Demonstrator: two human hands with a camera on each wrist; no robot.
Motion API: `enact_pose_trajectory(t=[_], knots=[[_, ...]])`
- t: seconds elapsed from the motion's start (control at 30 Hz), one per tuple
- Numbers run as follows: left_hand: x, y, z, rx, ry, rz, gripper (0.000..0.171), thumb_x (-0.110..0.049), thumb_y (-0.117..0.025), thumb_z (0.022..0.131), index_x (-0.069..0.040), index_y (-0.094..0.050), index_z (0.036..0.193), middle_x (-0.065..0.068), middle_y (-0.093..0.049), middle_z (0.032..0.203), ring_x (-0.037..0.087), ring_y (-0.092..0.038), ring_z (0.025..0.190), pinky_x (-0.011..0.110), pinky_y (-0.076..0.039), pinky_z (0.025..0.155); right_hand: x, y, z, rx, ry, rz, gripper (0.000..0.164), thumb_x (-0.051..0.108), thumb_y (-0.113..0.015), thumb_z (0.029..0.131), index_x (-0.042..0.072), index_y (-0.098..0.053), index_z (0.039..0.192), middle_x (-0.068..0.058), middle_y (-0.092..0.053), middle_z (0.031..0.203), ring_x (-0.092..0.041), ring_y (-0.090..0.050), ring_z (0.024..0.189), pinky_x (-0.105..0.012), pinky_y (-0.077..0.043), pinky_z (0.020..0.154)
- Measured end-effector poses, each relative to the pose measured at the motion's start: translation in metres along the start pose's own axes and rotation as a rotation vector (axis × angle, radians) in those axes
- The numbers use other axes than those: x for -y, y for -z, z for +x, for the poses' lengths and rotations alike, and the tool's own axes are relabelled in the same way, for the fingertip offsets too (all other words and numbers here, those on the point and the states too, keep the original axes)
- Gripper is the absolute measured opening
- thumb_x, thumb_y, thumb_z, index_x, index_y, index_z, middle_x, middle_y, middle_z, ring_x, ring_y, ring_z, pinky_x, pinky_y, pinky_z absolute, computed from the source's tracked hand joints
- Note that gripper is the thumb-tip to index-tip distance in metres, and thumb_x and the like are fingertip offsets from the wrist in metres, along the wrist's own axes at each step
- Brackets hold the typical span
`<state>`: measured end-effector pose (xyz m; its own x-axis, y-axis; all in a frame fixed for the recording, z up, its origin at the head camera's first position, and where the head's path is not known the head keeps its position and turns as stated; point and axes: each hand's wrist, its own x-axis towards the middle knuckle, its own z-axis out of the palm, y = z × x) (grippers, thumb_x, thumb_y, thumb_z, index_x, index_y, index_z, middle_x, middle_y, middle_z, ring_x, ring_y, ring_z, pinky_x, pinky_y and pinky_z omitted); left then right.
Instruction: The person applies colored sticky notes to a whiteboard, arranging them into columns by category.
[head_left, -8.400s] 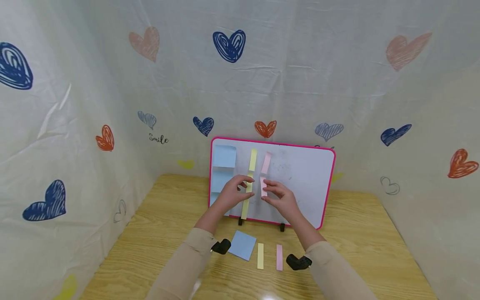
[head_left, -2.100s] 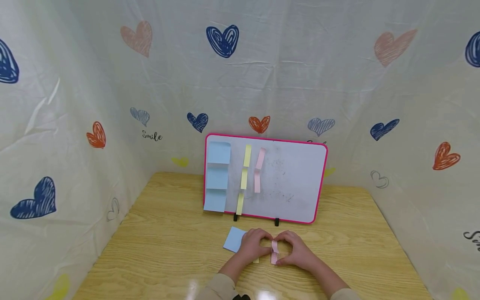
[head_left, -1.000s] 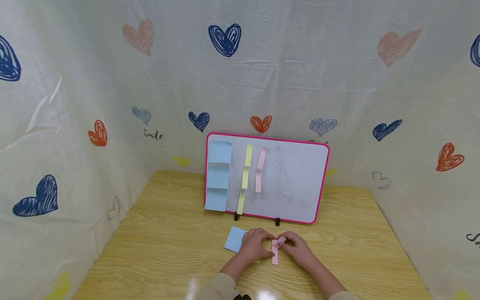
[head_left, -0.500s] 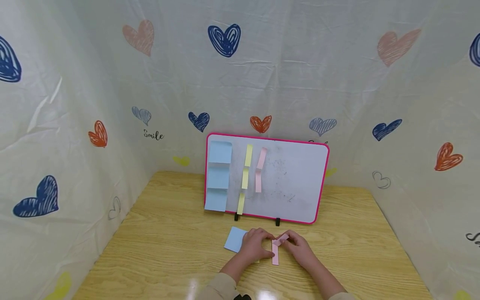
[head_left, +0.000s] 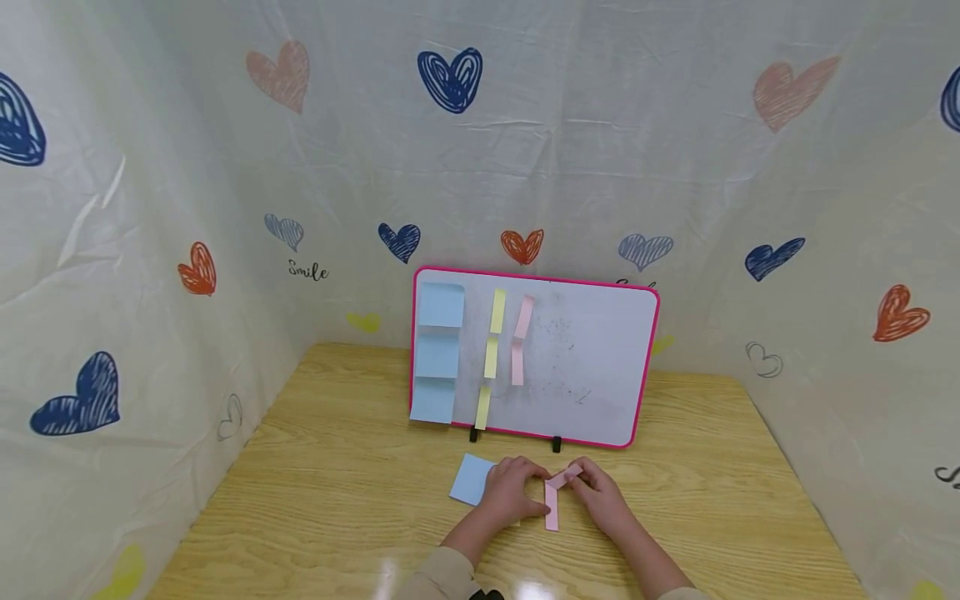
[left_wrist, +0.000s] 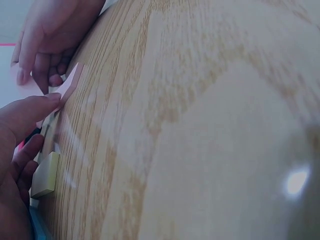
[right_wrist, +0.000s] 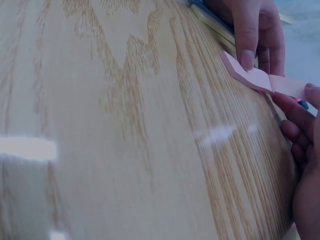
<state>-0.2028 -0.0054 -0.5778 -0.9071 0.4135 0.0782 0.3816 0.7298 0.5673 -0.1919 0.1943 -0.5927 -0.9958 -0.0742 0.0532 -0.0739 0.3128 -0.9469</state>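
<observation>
A narrow pink sticky note pad (head_left: 552, 512) lies on the wooden table, steadied by my left hand (head_left: 510, 492); its thumb presses on the pad in the right wrist view. With thumb and finger, my right hand (head_left: 602, 493) pinches the free end of the pad's top pink sticky note (right_wrist: 289, 87). That sheet is folded up and slants off to the right, still joined to the pad at the far end. Under my left hand is a yellow strip pad (left_wrist: 46, 175), mostly hidden in the head view. A blue square pad (head_left: 470, 479) is partly covered by the same hand.
A pink-framed whiteboard (head_left: 592, 367) leans on black feet (head_left: 557, 444) behind the hands. Stuck on it are three blue notes (head_left: 437, 356), three yellow strips (head_left: 491, 358) and two pink strips (head_left: 517, 362). A heart-printed curtain (head_left: 570, 150) surrounds the table (head_left: 337, 467).
Both hands have come down from the whiteboard, where a second pink strip now hangs, to the pink pad. Lately the right hand has drawn the top note up and to the right.
</observation>
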Motion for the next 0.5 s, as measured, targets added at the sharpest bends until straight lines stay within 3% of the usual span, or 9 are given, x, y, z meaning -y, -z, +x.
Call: enact_pose_trajectory(t=[0.5], knots=[[-0.0016,0.0004,0.0007,-0.003,0.003,0.016,0.046,-0.039,-0.086,0.072,-0.027,-0.069,0.113,-0.011,-0.06,0.112,0.016,-0.05,0.108,0.042,-0.04,0.091,0.0061,0.0006,-0.001,-0.05,-0.047,-0.016,0.006,0.015,-0.059,0.098,0.009,-0.058,0.098,-0.004,-0.059,0.081,-0.016,-0.053,0.075,-0.026,-0.043,0.069]])
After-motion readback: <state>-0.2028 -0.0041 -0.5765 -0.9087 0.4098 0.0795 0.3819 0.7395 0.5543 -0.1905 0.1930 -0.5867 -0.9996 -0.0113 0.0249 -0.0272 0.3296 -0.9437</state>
